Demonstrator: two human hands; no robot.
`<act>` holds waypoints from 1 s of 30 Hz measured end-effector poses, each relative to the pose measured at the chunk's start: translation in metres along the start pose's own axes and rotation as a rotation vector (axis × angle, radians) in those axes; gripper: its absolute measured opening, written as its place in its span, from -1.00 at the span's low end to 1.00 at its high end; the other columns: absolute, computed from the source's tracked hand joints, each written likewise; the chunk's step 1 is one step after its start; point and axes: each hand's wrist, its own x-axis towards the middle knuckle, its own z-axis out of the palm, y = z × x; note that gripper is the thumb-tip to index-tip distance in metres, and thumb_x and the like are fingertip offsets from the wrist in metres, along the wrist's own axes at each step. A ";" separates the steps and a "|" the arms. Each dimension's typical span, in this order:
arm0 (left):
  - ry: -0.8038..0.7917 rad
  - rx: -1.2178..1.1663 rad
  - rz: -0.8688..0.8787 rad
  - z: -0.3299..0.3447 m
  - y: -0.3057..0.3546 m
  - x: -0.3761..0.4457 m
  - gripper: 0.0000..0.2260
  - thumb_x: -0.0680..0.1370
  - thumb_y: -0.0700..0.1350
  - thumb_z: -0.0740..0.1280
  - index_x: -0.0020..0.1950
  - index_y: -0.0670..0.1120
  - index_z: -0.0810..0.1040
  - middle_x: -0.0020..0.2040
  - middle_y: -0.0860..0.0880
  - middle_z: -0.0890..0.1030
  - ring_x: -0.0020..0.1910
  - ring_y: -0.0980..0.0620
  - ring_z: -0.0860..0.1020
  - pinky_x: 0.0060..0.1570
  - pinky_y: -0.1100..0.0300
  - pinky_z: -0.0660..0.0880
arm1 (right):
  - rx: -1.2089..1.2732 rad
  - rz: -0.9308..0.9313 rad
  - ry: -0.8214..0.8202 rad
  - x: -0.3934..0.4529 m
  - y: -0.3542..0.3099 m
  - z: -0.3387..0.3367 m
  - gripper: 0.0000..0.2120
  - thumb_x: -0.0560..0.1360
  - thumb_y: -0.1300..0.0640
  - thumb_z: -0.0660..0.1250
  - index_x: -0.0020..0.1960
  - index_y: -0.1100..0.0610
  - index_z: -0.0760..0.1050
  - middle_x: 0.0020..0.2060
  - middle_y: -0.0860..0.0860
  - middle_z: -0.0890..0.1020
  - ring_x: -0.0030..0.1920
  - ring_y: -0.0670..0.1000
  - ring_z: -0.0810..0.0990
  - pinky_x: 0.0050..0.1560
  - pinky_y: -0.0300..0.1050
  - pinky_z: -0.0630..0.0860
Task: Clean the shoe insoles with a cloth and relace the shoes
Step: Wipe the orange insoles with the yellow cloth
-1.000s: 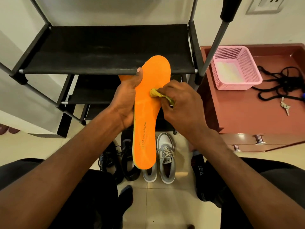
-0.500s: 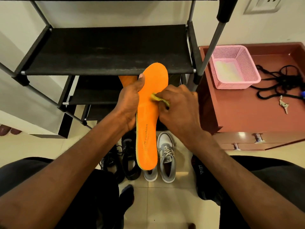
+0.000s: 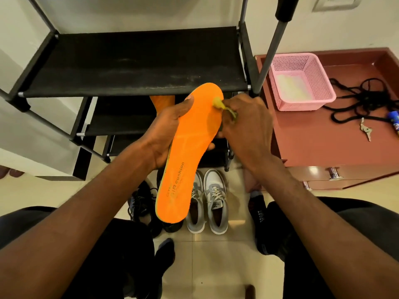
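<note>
My left hand (image 3: 166,130) grips an orange insole (image 3: 187,147) by its left edge, thumb on top, toe end pointing away from me. My right hand (image 3: 246,126) pinches a small yellow-green cloth (image 3: 222,105) against the insole's toe area at its right edge. A second orange insole (image 3: 162,101) lies on a lower shelf behind the held one. On the floor below stand a pair of grey-and-white sneakers (image 3: 207,201) with laces in, and dark shoes (image 3: 142,203) partly hidden by the insole. Black laces (image 3: 362,98) lie in a tangle on the red cabinet.
A black shoe rack (image 3: 133,63) stands straight ahead with a grey pole (image 3: 269,52) at its right. The red-brown cabinet (image 3: 319,143) at the right carries a pink basket (image 3: 300,80), a key (image 3: 366,131) and a blue item (image 3: 394,117). My knees frame the tiled floor (image 3: 211,262).
My right hand has slid the cloth from the insole's middle up to its toe end. The insole has tilted, its toe leaning right. The left hand keeps its grip.
</note>
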 end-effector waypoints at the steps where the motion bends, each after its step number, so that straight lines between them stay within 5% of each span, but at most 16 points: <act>1: -0.023 0.004 -0.009 0.000 -0.001 0.000 -0.66 0.71 0.12 0.16 0.34 -0.05 0.49 0.17 -0.25 0.70 0.09 -0.28 0.70 -0.01 -0.19 0.65 | 0.003 0.023 0.030 0.006 0.005 0.000 -0.76 0.55 0.13 0.32 0.14 0.03 0.71 -0.09 -0.02 0.69 -0.10 0.10 0.57 -0.10 0.16 0.56; 5: -0.027 -0.024 -0.004 -0.005 -0.003 0.002 -0.66 0.70 0.15 0.19 0.33 -0.02 0.53 0.18 -0.22 0.69 0.20 -0.31 0.64 0.03 -0.25 0.64 | 0.081 0.001 0.002 0.015 0.015 0.004 -0.73 0.54 0.15 0.34 0.18 0.01 0.72 -0.05 -0.04 0.70 -0.07 0.13 0.63 -0.01 0.15 0.61; 14: 0.025 -0.026 0.092 -0.010 0.002 0.002 -0.56 0.74 0.13 0.07 0.48 -0.10 0.44 0.08 -0.15 0.74 -0.05 -0.15 0.74 -0.22 -0.07 0.69 | 0.069 -0.259 -0.135 -0.018 -0.016 0.000 -0.75 0.54 0.16 0.36 0.16 0.01 0.71 0.01 -0.09 0.70 -0.07 0.09 0.52 -0.10 0.07 0.44; 19: 0.031 -0.015 0.094 -0.010 0.001 0.003 -0.60 0.73 0.13 0.12 0.47 -0.05 0.43 0.18 -0.20 0.70 0.06 -0.24 0.72 -0.08 -0.23 0.68 | -0.017 -0.059 0.017 0.002 0.006 0.001 -0.75 0.53 0.15 0.38 0.16 0.00 0.71 -0.03 -0.06 0.71 -0.08 0.11 0.54 -0.10 0.13 0.49; 25: 0.039 -0.069 0.107 -0.011 -0.004 0.003 -0.57 0.74 0.12 0.09 0.43 -0.12 0.48 0.12 -0.17 0.73 0.00 -0.13 0.73 -0.15 -0.04 0.69 | 0.000 -0.249 -0.092 -0.029 -0.023 0.006 -0.78 0.53 0.13 0.40 0.13 -0.03 0.71 0.01 -0.13 0.70 -0.06 0.07 0.51 -0.08 -0.03 0.25; 30: 0.037 -0.050 0.095 -0.008 -0.005 0.004 -0.63 0.72 0.15 0.12 0.38 -0.04 0.49 0.13 -0.18 0.72 0.01 -0.20 0.73 -0.08 -0.18 0.69 | -0.031 -0.028 0.003 -0.007 -0.001 0.003 -0.76 0.53 0.16 0.40 0.15 -0.04 0.72 -0.03 -0.09 0.71 -0.05 0.11 0.55 -0.13 0.03 0.34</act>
